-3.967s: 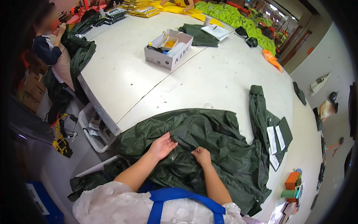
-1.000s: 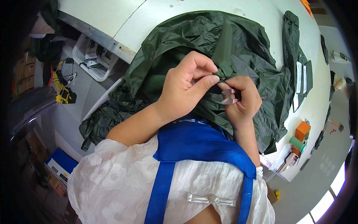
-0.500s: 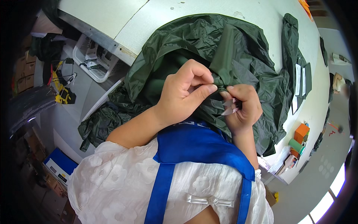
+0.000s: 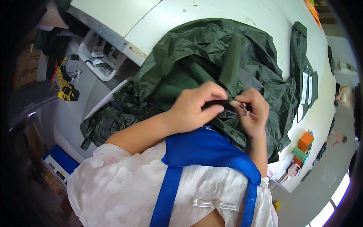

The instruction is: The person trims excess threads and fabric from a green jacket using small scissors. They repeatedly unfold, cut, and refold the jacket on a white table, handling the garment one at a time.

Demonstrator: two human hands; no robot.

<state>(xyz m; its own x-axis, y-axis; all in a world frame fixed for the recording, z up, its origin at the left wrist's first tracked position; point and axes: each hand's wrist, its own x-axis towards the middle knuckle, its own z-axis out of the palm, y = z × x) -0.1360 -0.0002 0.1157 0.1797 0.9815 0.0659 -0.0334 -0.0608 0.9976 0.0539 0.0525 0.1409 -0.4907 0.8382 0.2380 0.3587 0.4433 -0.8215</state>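
A dark green rain jacket point(image 4: 227, 56) lies crumpled over the near edge of the white table point(image 4: 159, 19), part of it hanging down toward the floor. Both my hands are raised close to my chest over its near hem. My left hand point(image 4: 196, 109) pinches a dark strip of the jacket's edge between thumb and fingers. Right beside it, my right hand point(image 4: 253, 111) grips the same strip, with a small clear plastic piece at its fingertips. The strip's end is hidden between the two hands.
A wire basket point(image 4: 100, 53) hangs under the table's left edge. A second green garment with white tags point(image 4: 304, 72) lies at the right. Orange and green tape rolls point(image 4: 302, 145) sit at the table's near right corner. Cables lie on the floor at left.
Four seconds ago my hands lay flat on the jacket on the table. They have since lifted its edge close to my chest; over the last second they have only shifted slightly along the strip.
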